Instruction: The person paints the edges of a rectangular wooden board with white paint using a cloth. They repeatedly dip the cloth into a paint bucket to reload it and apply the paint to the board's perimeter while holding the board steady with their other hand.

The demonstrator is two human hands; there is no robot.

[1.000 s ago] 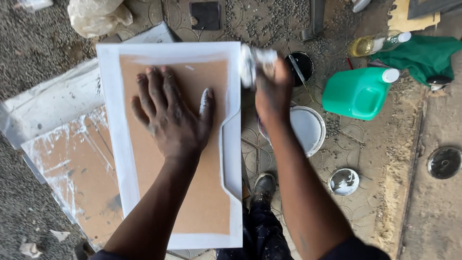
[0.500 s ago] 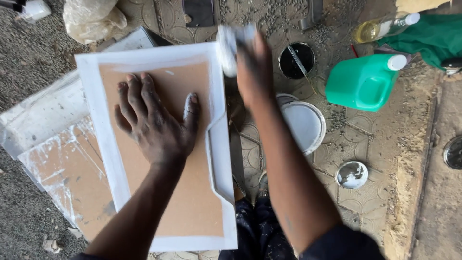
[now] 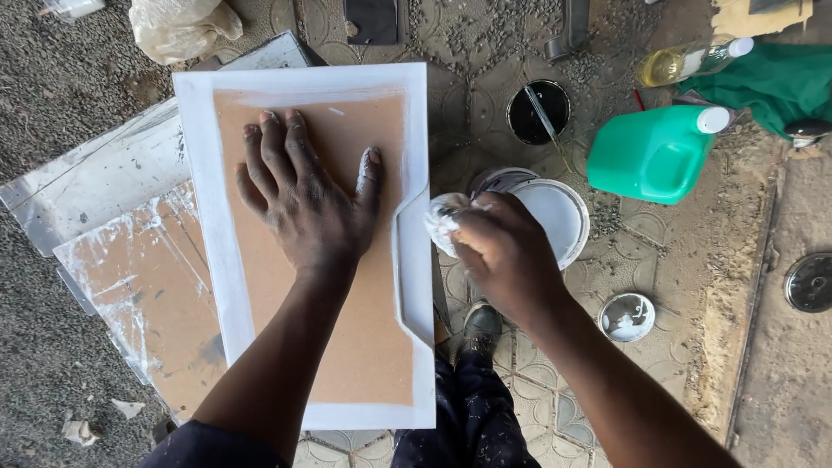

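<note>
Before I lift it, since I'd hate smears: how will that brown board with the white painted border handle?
The board is probably stiff: it lies flat under the left hand without sagging. Its white border looks freshly coated, so the edges may be slick and smear. Thin and broad, it is likely light.

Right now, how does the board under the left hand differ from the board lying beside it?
The brown board with white painted edges is cleanly edged in white; the paint-smeared board carries only streaks. The first lies on top, pressed flat by the left hand; the second is partly covered beneath it. Both show bare brown faces.
</note>
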